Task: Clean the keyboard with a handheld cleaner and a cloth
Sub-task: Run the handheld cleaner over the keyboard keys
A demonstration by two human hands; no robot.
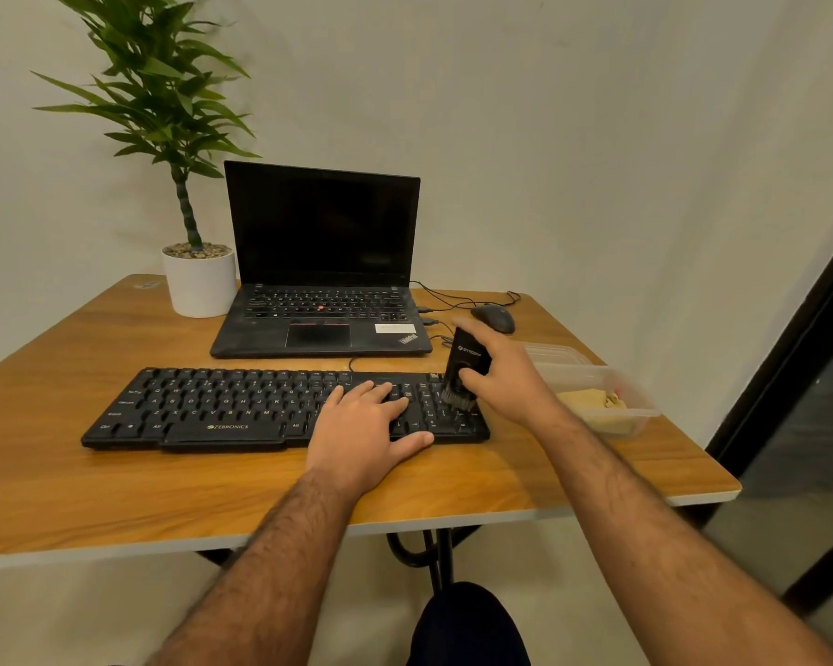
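A black keyboard (222, 408) lies across the wooden table (68, 473), in front of a laptop. My left hand (364, 432) rests flat on the keyboard's right part, fingers straight, thumb at the front edge. My right hand (506, 372) grips a black handheld cleaner (465, 365) upright, its brush tip down on the number pad keys at the keyboard's right end. A yellowish cloth (592, 406) lies inside a clear plastic container (631, 396) to the right of my right hand.
An open black laptop (321, 281) stands behind the keyboard. A potted plant in a white pot (200, 283) is at the back left. A black mouse (494, 317) and its cables lie back right. The table's right edge is close to the container.
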